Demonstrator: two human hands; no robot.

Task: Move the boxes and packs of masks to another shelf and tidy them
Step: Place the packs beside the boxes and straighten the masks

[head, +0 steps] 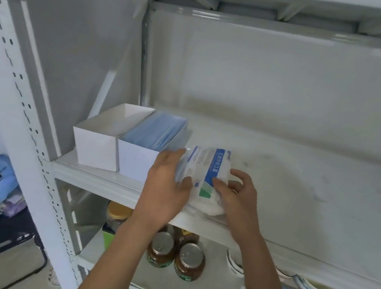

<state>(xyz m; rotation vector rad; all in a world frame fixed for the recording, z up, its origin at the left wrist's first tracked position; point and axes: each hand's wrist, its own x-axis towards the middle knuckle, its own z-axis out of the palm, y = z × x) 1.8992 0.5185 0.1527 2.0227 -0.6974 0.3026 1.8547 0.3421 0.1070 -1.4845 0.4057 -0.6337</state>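
Mask pack (207,175), frame centre, on shelf (303,188): left hand (168,181) and right hand (237,192) fingers grip its sides. Left of it: blue-mask box (143,146), empty white box (102,137).

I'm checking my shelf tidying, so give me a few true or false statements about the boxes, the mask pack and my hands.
1. Two white boxes stand side by side on the shelf. True.
2. Both boxes hold blue masks. False: only the right box does; the left box looks empty.
3. Both hands, left hand and right hand, touch the mask pack. True.
4. The mask pack lies left of the boxes. False: it lies to their right.
5. Jars stand on the shelf below. True.
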